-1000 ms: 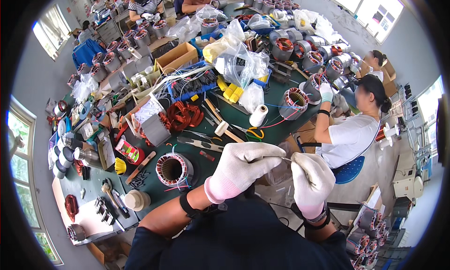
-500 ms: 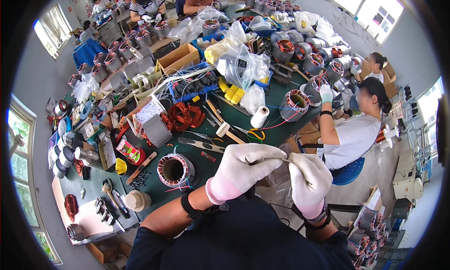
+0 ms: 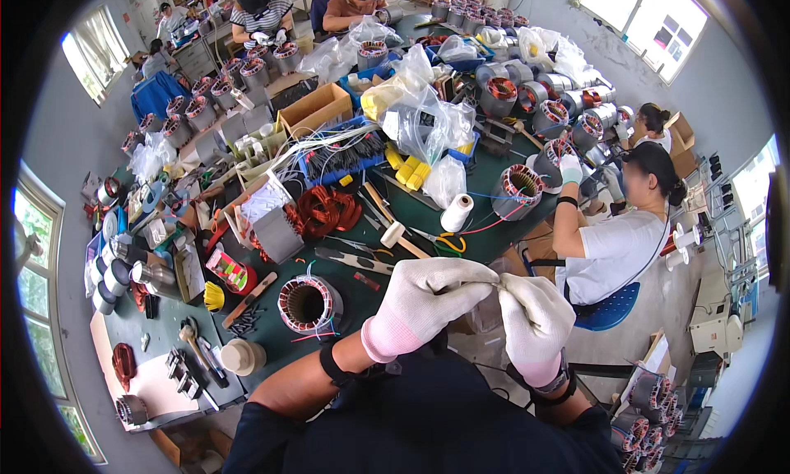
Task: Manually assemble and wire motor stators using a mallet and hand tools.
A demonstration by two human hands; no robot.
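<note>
My left hand (image 3: 432, 303), in a white knit glove with a pink cuff, is closed in a pinch. My right hand (image 3: 535, 319), gloved alike, pinches right beside it, and the fingertips of both meet. Whatever sits between them is too small to make out. Left of my hands a stator (image 3: 311, 304) stands upright on the green table, with wire ends showing at its rim. Beyond my left hand lie a wooden-handled mallet (image 3: 397, 234), a pair of yellow-handled scissors (image 3: 450, 243) and a white spool of thread (image 3: 457, 213).
Another stator (image 3: 518, 191) stands near a seated co-worker (image 3: 621, 219) on the right. Farther back are a blue bin (image 3: 341, 157) of dark leads, clear plastic bags (image 3: 428, 120) and an open cardboard box (image 3: 315, 110). A beige round cup (image 3: 242, 355) stands at the left front.
My right hand has shifted slightly left and closer against my left fingertips. The thin piece that showed between them is now hardly visible. The co-worker at right has turned their head a little.
</note>
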